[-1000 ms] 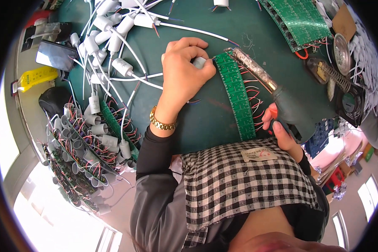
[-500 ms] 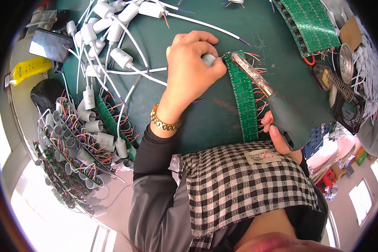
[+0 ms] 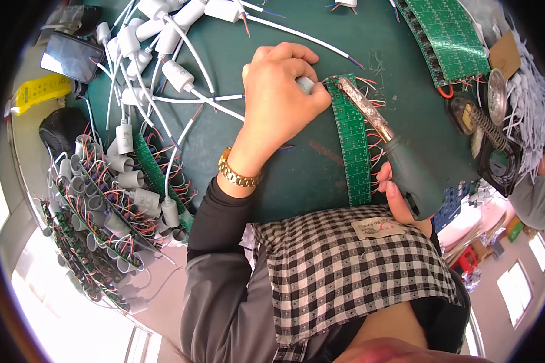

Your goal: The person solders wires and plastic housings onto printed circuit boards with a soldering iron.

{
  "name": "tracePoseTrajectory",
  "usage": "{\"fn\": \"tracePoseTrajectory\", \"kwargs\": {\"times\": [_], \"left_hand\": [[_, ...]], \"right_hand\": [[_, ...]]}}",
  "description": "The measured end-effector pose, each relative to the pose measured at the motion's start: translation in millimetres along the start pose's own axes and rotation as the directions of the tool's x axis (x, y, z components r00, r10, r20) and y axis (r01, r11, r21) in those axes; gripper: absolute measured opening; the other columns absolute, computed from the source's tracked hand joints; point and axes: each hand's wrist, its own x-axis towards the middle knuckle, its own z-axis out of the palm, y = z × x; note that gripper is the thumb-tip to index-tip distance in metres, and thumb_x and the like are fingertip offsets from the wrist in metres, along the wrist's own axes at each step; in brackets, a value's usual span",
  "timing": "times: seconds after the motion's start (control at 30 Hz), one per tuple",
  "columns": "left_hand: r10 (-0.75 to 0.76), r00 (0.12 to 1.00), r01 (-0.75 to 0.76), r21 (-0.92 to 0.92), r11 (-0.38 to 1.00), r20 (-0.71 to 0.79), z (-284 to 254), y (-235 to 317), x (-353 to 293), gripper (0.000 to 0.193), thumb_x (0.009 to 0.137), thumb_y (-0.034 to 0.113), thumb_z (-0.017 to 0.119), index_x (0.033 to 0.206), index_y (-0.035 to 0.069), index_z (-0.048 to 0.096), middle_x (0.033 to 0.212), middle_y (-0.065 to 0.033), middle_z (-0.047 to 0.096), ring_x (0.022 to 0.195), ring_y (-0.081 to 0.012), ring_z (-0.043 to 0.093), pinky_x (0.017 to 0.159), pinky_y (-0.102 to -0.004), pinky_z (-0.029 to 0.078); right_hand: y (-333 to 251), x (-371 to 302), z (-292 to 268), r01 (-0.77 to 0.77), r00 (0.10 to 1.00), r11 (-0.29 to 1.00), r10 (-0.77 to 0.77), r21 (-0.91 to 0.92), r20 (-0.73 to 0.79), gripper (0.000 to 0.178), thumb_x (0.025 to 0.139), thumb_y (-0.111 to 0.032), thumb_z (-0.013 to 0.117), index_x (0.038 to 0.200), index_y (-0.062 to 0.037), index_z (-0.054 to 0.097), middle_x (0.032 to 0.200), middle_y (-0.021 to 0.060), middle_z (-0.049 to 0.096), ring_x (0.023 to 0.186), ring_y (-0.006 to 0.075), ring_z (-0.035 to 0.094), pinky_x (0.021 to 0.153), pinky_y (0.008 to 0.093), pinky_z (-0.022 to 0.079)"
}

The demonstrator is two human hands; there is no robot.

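My left hand (image 3: 281,97), with a gold watch (image 3: 239,176) on the wrist, is closed around a small grey-white cylindrical housing (image 3: 305,84), mostly hidden by the fingers. It sits at the far end of a long green circuit board strip (image 3: 353,145) with red and white wires along its right edge. My right hand (image 3: 398,195) grips a dark-handled soldering iron (image 3: 412,172), partly hidden behind the handle. The iron's worn metal tip reaches the far end of the strip, beside the left fingertips. Whether the tip touches a wire or the board is too small to tell.
White cylindrical housings with cables (image 3: 177,75) are piled at the back left. Wired boards with grey tubes (image 3: 97,202) stand at the left, near a phone (image 3: 71,57). Stacked green boards (image 3: 445,39), a coiled iron holder (image 3: 487,121) and another person's sleeve (image 3: 530,196) are at the right.
My left hand has shifted very slightly right with the housing. The soldering iron tip stays at the strip's far end. The whole view has moved a little.
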Motion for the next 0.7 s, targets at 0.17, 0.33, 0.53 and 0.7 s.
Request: {"fn": "tracePoseTrajectory", "kwargs": {"times": [0.17, 0.33, 0.53, 0.7], "left_hand": [[-0.004, 0.999, 0.003, 0.027, 1.000, 0.039, -3.4, -0.1, 0.3, 0.006, 0.062, 0.008, 0.065, 0.065, 0.003, 0.063, 0.096, -0.0017, 0.065, 0.090, -0.0241, 0.055, 0.080, -0.0359, 0.044], [0.005, 0.999, -0.006, 0.039, 0.999, 0.040, -5.0, -1.7, 0.2, 0.007, 0.062, 0.008, 0.065, 0.066, 0.003, 0.064, 0.096, -0.0014, 0.065, 0.090, -0.0238, 0.055, 0.081, -0.0356, 0.044], [0.013, 1.000, -0.013, -0.004, 1.000, 0.011, -1.8, -4.8, 1.7, 0.005, 0.060, 0.009, 0.066, 0.063, 0.006, 0.066, 0.091, 0.0022, 0.065, 0.089, -0.0226, 0.054, 0.075, -0.0356, 0.039], [0.006, 0.999, -0.007, 0.028, 1.000, 0.044, -5.1, -1.3, 2.5, 0.007, 0.062, 0.008, 0.065, 0.066, 0.003, 0.064, 0.097, -0.0018, 0.065, 0.089, -0.0237, 0.055, 0.080, -0.0346, 0.044]], "right_hand": [[1.9, -6.2, 5.6, -0.043, 0.992, 0.975, 0.068, 0.217, -0.107, 0.012, 0.077, -0.009, 0.061, 0.087, -0.0040, 0.063, 0.077, 0.0060, 0.065, 0.066, 0.0184, 0.063, 0.059, 0.0291, 0.051], [-2.2, -0.3, 3.1, 0.008, 0.998, 0.997, -0.003, 0.079, -0.063, 0.010, 0.078, -0.010, 0.061, 0.086, -0.0040, 0.064, 0.075, 0.0056, 0.065, 0.066, 0.0174, 0.063, 0.059, 0.0289, 0.051], [-2.4, 0.3, 1.1, -0.049, 0.999, 0.998, 0.049, 0.037, -0.018, 0.012, 0.080, -0.011, 0.060, 0.088, -0.0033, 0.063, 0.077, 0.0054, 0.065, 0.067, 0.0169, 0.063, 0.061, 0.0277, 0.051], [-1.3, -1.1, 5.8, -0.131, 0.990, 0.983, 0.136, 0.132, -0.031, 0.016, 0.082, -0.011, 0.060, 0.094, -0.0009, 0.061, 0.078, 0.0052, 0.065, 0.069, 0.0137, 0.063, 0.061, 0.0251, 0.050]]}}
